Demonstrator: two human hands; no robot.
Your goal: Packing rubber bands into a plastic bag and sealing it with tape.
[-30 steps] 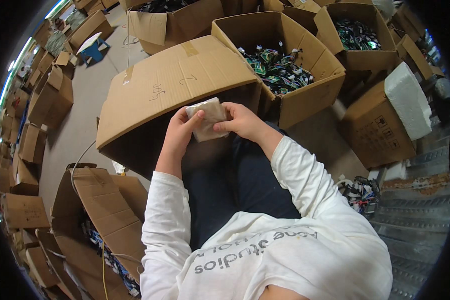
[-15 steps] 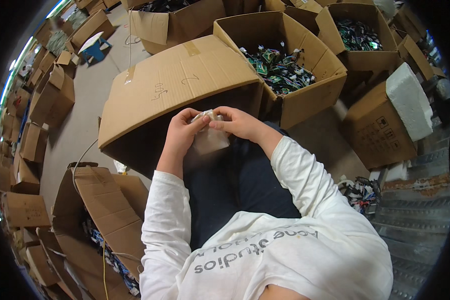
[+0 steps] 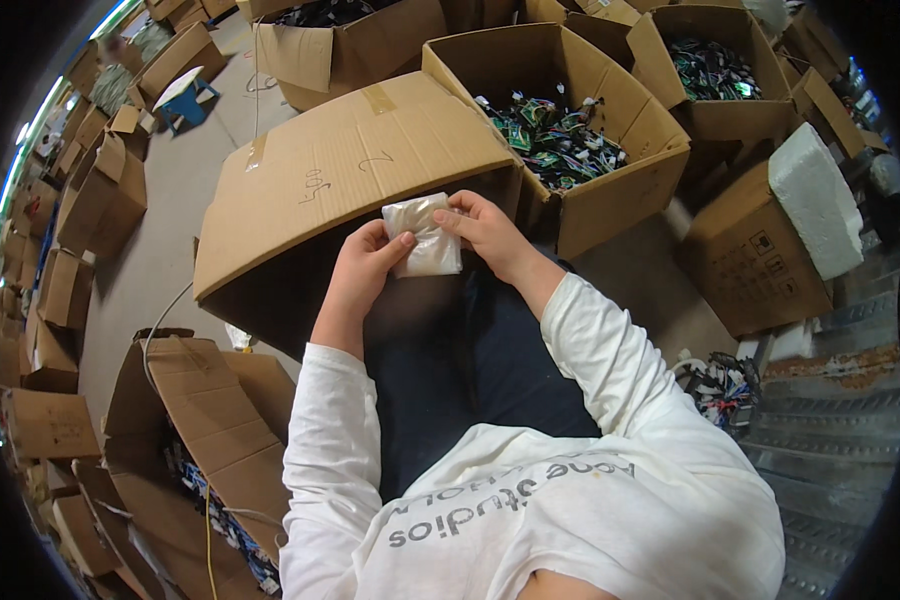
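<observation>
A small square packet [image 3: 425, 250] in shiny clear plastic wrapping, whitish inside, is held up over my lap. My left hand [image 3: 367, 268] grips its left side, the thumb lying on its front. My right hand [image 3: 487, 232] pinches its upper right side, thumb on top and the other fingers partly behind. What lies inside the wrapping is too blurred to name. Just beyond my hands, a large cardboard box [image 3: 300, 190] lies with its dark opening toward me.
Beyond it, an open carton [image 3: 610, 190] holds circuit boards with wires [image 3: 555, 140]. At right, white foam [image 3: 815, 200] leans on another carton [image 3: 755, 255]. A cable bundle [image 3: 720, 390] lies near my right elbow. An open carton [image 3: 225, 410] with cables stands at left; a blue stool [image 3: 182, 100] is farther off.
The packet has been raised and turned so its flat face shows, where before it hung below my fingers. My thumbs have moved apart, to opposite sides of it.
</observation>
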